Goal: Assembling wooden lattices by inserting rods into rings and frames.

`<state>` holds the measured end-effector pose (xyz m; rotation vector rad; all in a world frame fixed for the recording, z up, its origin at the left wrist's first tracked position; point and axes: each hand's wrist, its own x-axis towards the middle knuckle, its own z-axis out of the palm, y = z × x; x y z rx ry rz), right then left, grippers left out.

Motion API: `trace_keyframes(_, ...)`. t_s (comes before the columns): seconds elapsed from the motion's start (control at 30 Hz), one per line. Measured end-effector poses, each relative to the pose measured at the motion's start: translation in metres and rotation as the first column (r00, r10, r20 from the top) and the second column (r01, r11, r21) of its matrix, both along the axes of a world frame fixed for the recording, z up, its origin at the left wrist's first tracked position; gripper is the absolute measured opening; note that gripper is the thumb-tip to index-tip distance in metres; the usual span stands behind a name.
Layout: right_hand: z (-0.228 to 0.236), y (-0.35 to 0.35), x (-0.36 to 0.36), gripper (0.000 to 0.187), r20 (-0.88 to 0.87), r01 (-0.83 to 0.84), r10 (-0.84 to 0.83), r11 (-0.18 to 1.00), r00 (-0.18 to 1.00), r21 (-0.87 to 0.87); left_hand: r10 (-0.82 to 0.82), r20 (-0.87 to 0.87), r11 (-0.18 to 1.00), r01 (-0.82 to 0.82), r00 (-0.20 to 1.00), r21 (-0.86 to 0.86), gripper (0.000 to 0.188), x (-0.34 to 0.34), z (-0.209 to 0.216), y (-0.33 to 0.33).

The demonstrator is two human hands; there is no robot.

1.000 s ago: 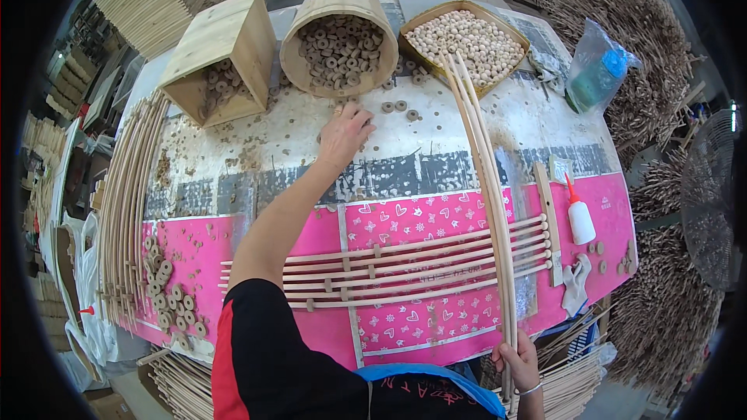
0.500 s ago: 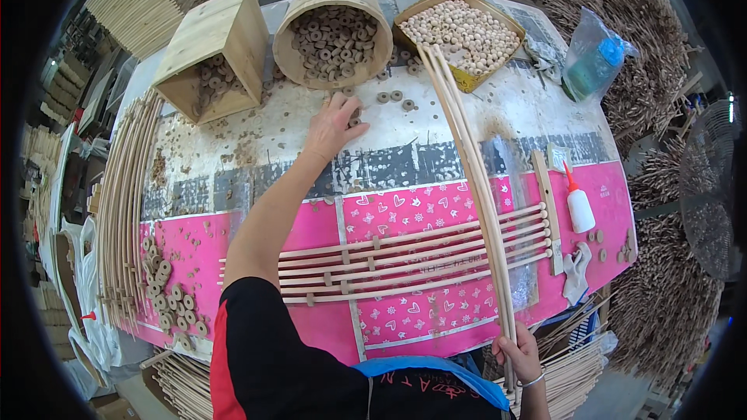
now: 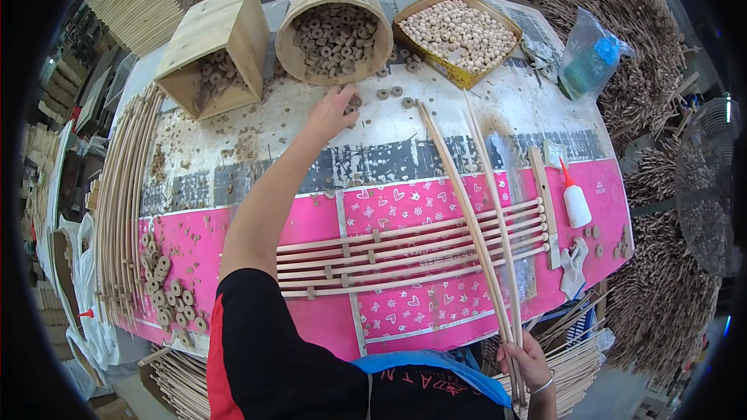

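My left hand (image 3: 331, 114) reaches across the table to the mouth of the tipped wooden bucket (image 3: 373, 1). Its fingers are curled around brown wooden rings (image 3: 353, 101); how many is hidden. More loose rings (image 3: 395, 92) lie just to the right. By the near right edge, my right hand (image 3: 529, 361) grips the lower ends of a few thin wooden sticks (image 3: 454, 176). Their far ends spread apart over the table, with one stick (image 3: 489, 159) separated from the rest. Under them, several ball-ended sticks (image 3: 420, 248) carrying rings lie across the pink cover.
A wooden box (image 3: 210, 39) of rings and a yellow tray (image 3: 468, 76) of pale wooden balls stand at the back. To the right are a white glue bottle (image 3: 576, 204) and a bagged green bottle (image 3: 587, 74). Ring-fitted sticks (image 3: 128, 210) line the left edge beside scattered rings (image 3: 175, 295).
The far ends of the sticks in my right hand have fanned out, one swinging clear of the others. My left hand has shifted slightly back and left, its fingers now closed around rings.
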<state>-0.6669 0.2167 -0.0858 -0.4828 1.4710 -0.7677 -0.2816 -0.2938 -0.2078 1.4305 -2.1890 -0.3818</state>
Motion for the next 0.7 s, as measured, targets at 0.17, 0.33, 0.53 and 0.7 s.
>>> trace_keyframes(0.17, -0.01, 0.001, 0.01, 0.015, -0.324, 0.023, -0.041, 0.998, 0.945, -0.061, 0.011, -0.197, 0.997, 0.005, 0.98, 0.08, 0.045, 0.013, -0.009, -0.012)
trace_keyframes(0.33, 0.0, 0.006, 0.011, 0.019, -0.312, 0.032, -0.062, 0.995, 0.948, -0.099, 0.557, -0.815, 0.762, 0.293, 0.157, 0.577, 0.04, 0.033, 0.019, -0.004)
trace_keyframes(0.53, 0.002, -0.011, 0.017, 0.023, -0.28, -0.146, 0.122, 0.987, 0.952, -0.066, 0.564, -0.822, 0.691, 0.592, -0.082, 0.415, 0.029, 0.048, 0.01, 0.012)
trace_keyframes(0.7, 0.001, -0.021, 0.023, 0.027, -0.308, -0.232, 0.2, 0.97, 0.93, -0.072, 0.535, -0.843, 0.712, 0.568, -0.059, 0.412, 0.031, 0.059, 0.005, 0.023)
